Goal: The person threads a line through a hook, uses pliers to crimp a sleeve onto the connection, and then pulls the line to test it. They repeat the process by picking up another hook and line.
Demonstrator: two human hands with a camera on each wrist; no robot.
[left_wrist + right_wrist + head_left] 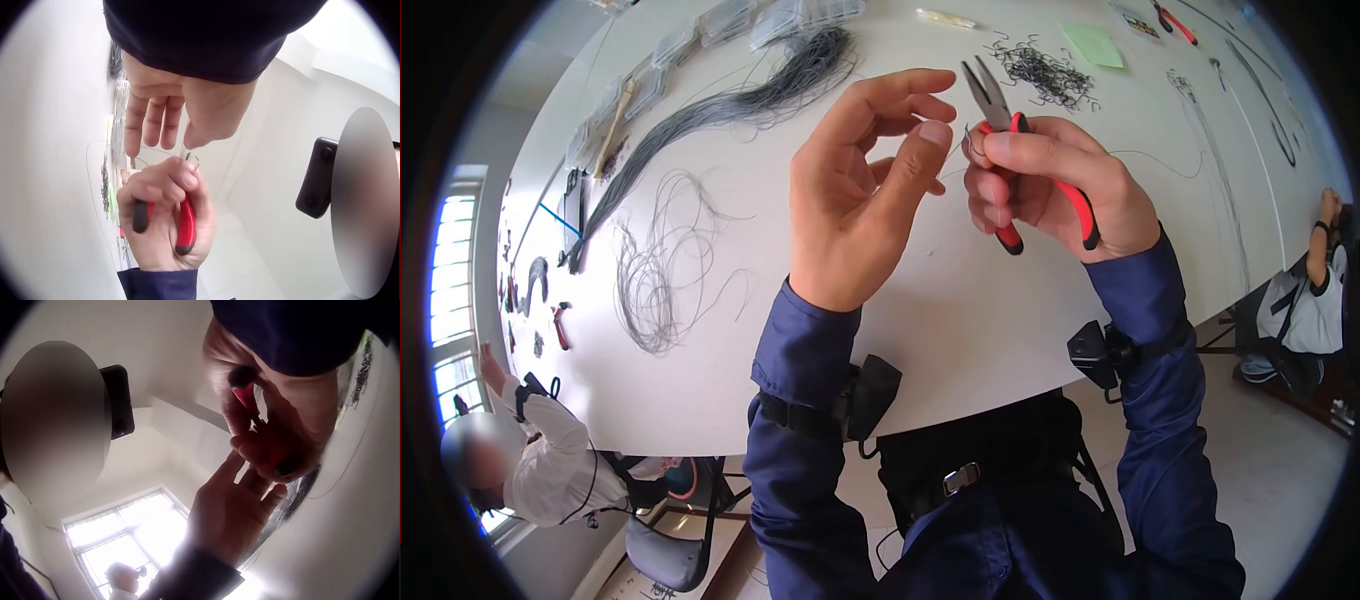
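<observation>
Over the table, my right hand (1065,175) holds long-nose pliers (992,105) with red handles, jaws pointing up and away and slightly apart. A small bent wire (969,145) sticks out at this hand's thumb and fingertips. My left hand (855,190) is just left of it, fingers loosely bent and thumb apart from the index finger, with nothing visible gripped. In the left wrist view, the fingers of the left hand (156,119) extend toward the right hand (165,212). The right wrist view shows the pliers' handle (245,394) inside the right palm.
Behind the hands lies a pile of dark wire hooks (1045,75) near a green paper (1092,46). A long bundle of grey wire (730,105) and loose coils (645,290) lie left. Clear plastic boxes (725,20) stand behind. Other people sit left (550,450) and right (1310,300).
</observation>
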